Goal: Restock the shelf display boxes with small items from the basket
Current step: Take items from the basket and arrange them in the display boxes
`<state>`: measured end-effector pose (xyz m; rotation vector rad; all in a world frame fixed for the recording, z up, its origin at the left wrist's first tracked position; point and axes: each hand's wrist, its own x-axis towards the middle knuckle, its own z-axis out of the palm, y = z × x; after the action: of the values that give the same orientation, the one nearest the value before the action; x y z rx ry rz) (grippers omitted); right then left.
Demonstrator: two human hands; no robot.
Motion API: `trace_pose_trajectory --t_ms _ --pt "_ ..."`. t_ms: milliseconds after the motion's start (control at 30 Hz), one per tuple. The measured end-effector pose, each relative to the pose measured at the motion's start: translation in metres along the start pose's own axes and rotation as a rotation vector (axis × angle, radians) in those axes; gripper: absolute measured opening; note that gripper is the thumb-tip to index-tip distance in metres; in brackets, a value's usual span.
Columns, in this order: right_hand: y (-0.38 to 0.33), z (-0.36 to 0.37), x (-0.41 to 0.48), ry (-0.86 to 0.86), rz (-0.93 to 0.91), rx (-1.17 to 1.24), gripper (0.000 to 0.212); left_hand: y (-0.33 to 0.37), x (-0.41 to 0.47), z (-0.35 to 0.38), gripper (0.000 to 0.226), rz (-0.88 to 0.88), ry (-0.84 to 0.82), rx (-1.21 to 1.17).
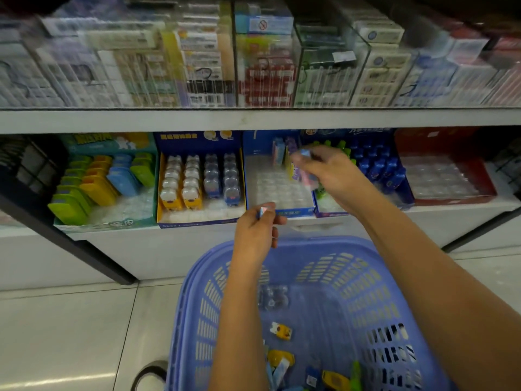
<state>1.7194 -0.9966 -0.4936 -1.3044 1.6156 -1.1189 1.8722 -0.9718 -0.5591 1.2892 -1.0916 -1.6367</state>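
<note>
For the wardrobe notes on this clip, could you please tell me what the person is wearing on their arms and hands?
The left arm and right arm are bare, no sleeves in view, and the left hand and right hand have no gloves, watch or bands.

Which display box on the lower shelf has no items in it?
The red box at the far right: only its clear tray shows; the others hold items.

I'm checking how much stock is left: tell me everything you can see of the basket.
The basket is lilac-blue plastic with slotted walls and a rounded rim, low in front of the shelf. Only a few small items lie on its bottom, yellow, green and blue among them. Both forearms cross above it; nothing grips it.
</note>
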Motion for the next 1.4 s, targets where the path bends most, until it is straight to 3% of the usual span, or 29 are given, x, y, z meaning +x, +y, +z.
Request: trace_pose_trajectory --t_ms 100,200,300,433,800,1167,1267,1400 --pt "-0.004 0.005 0.026 0.037 -0.171 -0.180 0.014 -0.003 0.002 -0.002 0.018 0.020 0.003 0.027" --pt "-0.004 0.009 0.054 0.027 -0.130 -0.318 0.021 -0.004 0.004 -0.005 0.020 0.040 -0.001 0.048" --pt "0.001 0.009 0.072 -0.055 -0.133 -0.576 0.022 -0.003 0.005 -0.002 0.022 0.057 -0.015 0.088" --pt "-0.002 0.006 0.080 -0.177 -0.145 -0.727 0.022 -0.004 0.006 0.002 0.023 0.083 0.015 0.148" --pt "0.000 0.002 0.100 -0.302 -0.142 -0.771 0.022 0.004 0.010 0.012 0.025 0.014 -0.022 0.266" --pt "0.014 0.009 0.120 -0.285 -0.085 -0.953 0.030 0.002 0.012 0.000 0.013 -0.077 -0.052 0.014" --pt "0.009 0.009 0.108 -0.238 -0.085 -0.917 0.026 0.010 0.011 -0.005 0.031 -0.224 -0.086 -0.273" --pt "-0.005 0.015 0.072 -0.087 -0.194 -0.811 0.011 0.013 0.009 -0.017 0.039 -0.180 -0.195 -0.546"
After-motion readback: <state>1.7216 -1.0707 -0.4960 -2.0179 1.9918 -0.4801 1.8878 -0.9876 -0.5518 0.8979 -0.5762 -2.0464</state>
